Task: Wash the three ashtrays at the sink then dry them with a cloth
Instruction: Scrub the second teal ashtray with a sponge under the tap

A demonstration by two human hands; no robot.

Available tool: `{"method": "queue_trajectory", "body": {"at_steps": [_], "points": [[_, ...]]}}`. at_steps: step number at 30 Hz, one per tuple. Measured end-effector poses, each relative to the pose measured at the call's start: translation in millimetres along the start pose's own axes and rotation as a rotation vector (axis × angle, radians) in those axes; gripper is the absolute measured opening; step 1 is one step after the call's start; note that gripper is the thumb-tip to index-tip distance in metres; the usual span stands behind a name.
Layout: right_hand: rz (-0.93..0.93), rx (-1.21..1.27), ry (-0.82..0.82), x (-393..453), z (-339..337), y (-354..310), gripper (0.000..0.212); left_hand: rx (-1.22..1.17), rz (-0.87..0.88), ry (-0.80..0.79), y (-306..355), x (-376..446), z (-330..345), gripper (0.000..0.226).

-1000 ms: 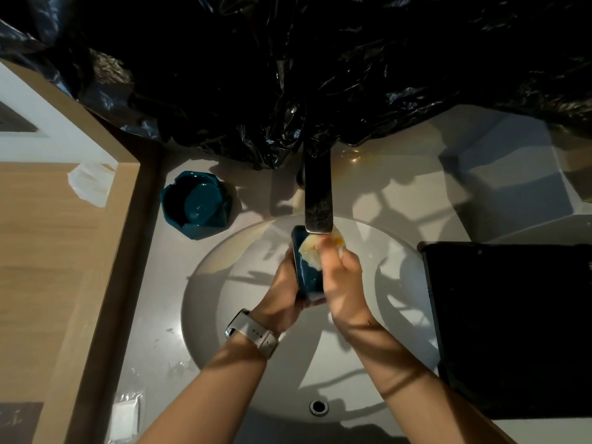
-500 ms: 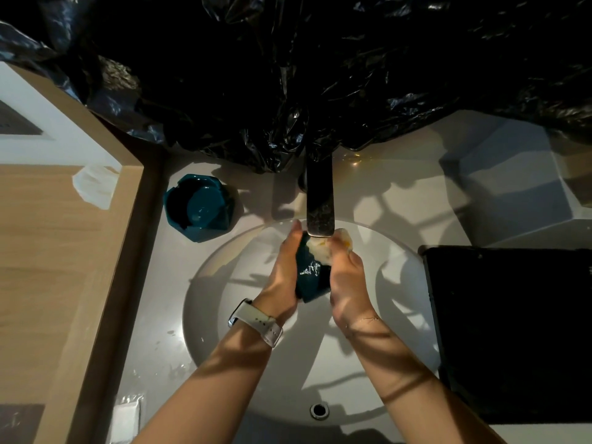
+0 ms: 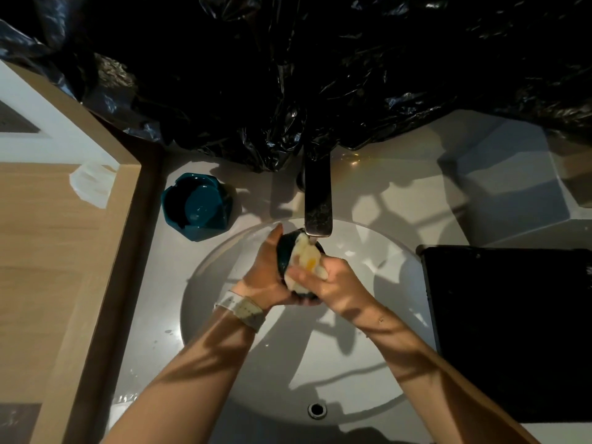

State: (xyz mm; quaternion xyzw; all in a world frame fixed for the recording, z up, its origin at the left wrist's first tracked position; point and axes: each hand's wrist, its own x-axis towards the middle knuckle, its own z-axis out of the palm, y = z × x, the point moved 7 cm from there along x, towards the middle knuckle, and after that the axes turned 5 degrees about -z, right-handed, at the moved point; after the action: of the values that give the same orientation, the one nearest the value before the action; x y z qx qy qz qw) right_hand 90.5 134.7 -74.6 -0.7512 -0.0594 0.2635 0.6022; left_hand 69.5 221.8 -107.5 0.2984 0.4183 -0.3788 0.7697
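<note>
Ashtray in left hand, right hand w/ sponge

A dark teal ashtray sits tilted on edge in the left grip, just under the faucet spout over the white sink. A pale, soapy sponge — yellow at its middle — is pressed against it by the right grip. Another teal ashtray, upright and glossy, rests on the worktop — well apart, up and left of the left grip.

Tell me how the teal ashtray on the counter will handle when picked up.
The teal ashtray looks glossy, maybe wet, so probably slippery. It looks thick-walled and rigid, likely heavy for its size and breakable if dropped. Faceted and squat, it should not roll.
</note>
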Motion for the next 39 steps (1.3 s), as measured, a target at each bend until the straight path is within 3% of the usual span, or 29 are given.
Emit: {"method": "queue_trajectory", "body": {"at_steps": [2,5,7,11,15,19,22,28,35,39], "points": [[-0.062,-0.188,-0.082,0,-5,2,0.023,-0.058,-0.092,-0.042,-2,1,-6,0.067],[-0.020,-0.087,-0.153,-3,-2,6,0.022,-0.035,-0.115,-0.059,-12,6,-9,0.075],[0.024,0.055,-0.087,-5,-5,9,0.022,0.005,-0.078,-0.063,-18,10,-12,0.077],[0.164,0.261,0.080,-1,-17,17,0.044,0.090,0.171,-0.035,-4,15,-23,0.063],[0.205,0.444,0.148,5,-20,16,0.040,0.102,0.298,-0.101,6,11,-25,0.055],[0.248,0.515,0.343,9,-26,22,0.054,0.056,0.324,-0.063,12,11,-18,0.045],[0.166,0.474,0.387,7,-31,21,0.061,-0.087,0.277,0.010,4,15,-13,0.039],[0.141,0.528,0.469,-11,-35,43,0.022,-0.247,0.307,-0.044,-11,12,-10,0.027],[0.294,0.682,0.556,-11,-23,50,0.023,-0.142,0.360,-0.022,-13,5,-19,0.053],[0.292,0.710,0.605,-3,-22,50,0.029,0.034,0.496,-0.072,-8,-7,-16,0.033]]}}
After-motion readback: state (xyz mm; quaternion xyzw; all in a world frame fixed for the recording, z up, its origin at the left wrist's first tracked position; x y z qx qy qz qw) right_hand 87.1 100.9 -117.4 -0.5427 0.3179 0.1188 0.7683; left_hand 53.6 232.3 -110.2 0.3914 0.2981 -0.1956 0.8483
